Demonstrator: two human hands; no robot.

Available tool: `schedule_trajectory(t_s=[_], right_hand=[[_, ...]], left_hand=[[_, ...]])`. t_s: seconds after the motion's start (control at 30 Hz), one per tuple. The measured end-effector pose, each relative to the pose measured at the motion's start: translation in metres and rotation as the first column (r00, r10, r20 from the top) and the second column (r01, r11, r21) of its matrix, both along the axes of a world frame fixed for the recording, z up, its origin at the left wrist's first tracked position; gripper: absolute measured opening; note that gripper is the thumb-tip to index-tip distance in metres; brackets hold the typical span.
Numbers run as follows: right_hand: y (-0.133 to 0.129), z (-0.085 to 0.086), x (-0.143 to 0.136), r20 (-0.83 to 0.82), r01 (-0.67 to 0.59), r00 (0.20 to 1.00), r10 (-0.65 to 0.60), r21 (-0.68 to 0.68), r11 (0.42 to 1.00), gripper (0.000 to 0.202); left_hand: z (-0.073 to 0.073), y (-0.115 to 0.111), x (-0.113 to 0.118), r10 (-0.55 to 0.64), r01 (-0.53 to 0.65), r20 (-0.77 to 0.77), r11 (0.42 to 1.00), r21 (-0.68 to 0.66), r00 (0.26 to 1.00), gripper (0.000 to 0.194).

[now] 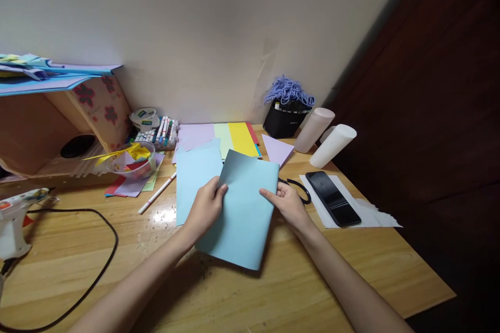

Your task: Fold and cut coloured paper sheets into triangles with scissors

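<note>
Hand (207,203) (left) round blue paper (244,213)

No full word can be read with certainty. A short line of small, pale lettering is carried on the front of a black holder (282,125), seen beyond the fingers of the right hand (291,205), but its characters are too small to be made out. Green labels with lighter marks are borne by a pale roll (144,119), placed beyond and to the left of the fingers of the left hand (205,207); their wording is left illegible. Farther left of those fingers, faint script-like marks are printed beside the flowers on a box (99,112), too blurred to be deciphered.
</note>
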State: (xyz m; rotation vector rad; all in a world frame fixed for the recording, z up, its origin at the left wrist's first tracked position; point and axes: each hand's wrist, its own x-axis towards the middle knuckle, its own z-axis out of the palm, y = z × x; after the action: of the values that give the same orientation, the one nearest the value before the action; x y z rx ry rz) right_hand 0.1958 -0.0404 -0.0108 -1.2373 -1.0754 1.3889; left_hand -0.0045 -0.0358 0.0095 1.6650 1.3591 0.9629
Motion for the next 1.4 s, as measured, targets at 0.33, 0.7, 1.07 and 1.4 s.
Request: schedule_trajectory(t_s=[0.33, 0.7, 1.07, 1.4], right_hand=[[0.002, 0.005, 0.002, 0.095, -0.022, 0.995, 0.013, 0.096, 0.995, 0.036], [0.006, 0.004, 0.01, 0.056, 0.073, 0.995, -0.08, 0.123, 0.99, 0.035], [0.012, 0.003, 0.021, 0.012, 0.131, 0.991, -0.134, 0.155, 0.979, 0.031], [0.006, 0.005, 0.008, -0.089, -0.124, 0.988, 0.123, -0.01, 0.992, 0.03]], left_hand=[[-0.003, 0.009, -0.007, -0.021, 0.021, 0.035, 1.0, 0.0, 0.999, 0.02], [-0.004, 0.009, -0.007, -0.066, 0.071, 0.083, 0.996, -0.059, 0.994, 0.022], [-0.003, 0.01, -0.007, -0.127, 0.13, 0.063, 0.991, -0.042, 0.99, 0.022], [-0.001, 0.011, -0.009, -0.009, 0.019, 0.101, 0.995, -0.097, 0.995, 0.022]])
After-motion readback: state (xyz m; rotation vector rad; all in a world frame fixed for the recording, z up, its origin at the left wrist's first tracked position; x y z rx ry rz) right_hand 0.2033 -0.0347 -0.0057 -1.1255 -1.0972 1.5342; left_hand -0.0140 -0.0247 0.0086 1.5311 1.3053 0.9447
